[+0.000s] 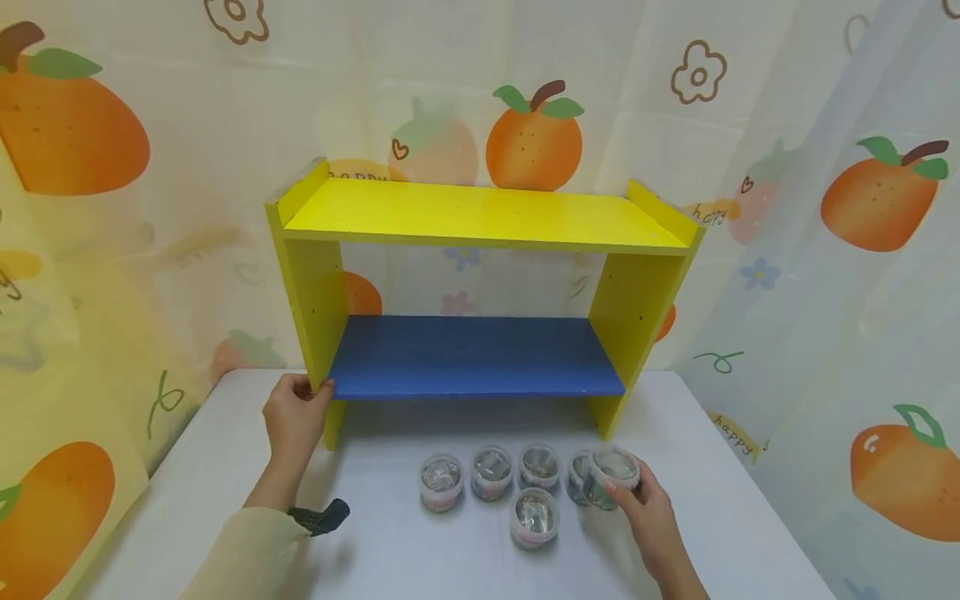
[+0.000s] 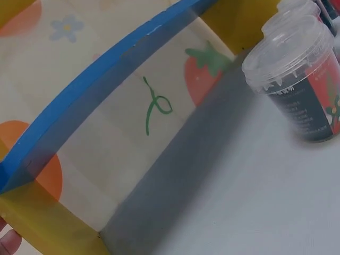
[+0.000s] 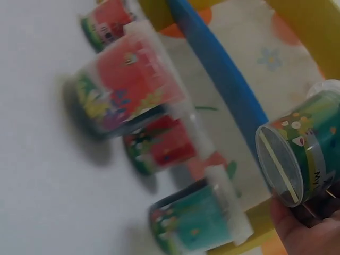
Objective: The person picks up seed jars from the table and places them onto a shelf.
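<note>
Lidded cups (image 1: 491,472) stand on wht table (image 1: 390,554), in front of & partly under yellow/blue shelf (image 1: 476,354). L to R: L hand (image 1: 294,421) grips shelf's left side panel, fingers curled round its edge, thumb at front; next 2 cups side by side, then a 3rd w/ another just in front, then a 5th partly hidden behind green cup (image 1: 611,468), held up off table by R hand (image 1: 651,504), thumb & fingers wrapped round it.

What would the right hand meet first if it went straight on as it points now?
The right hand, with its held cup, would probably meet the standing cup beyond it; depth is unclear.
</note>
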